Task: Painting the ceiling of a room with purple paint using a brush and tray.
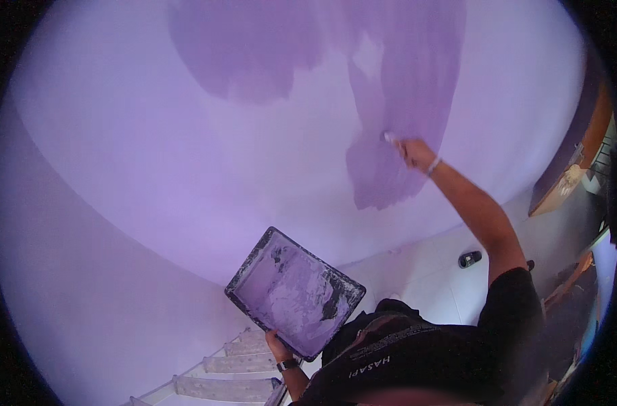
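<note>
My left hand [279,346] grips the near edge of a black paint tray [302,294], which is tilted in front of my body. Purple paint coats the tray's inside, with dried smears along its rim. Stretched out to the wall, my right hand [415,153] is closed around a paintbrush [390,137]. The brush's bristle end meets the wall within a wet purple patch [420,88], though the bristles are hard to make out. Another purple patch [244,47] is on the upper part of the pale wall [254,162].
Pale steps [244,363] with paint marks are at the lower left, below the tray. A small dark oblong object [469,259] lies on the light floor [423,287]. A brown wooden edge [559,193] borders the wall at the right, with further clutter beyond it.
</note>
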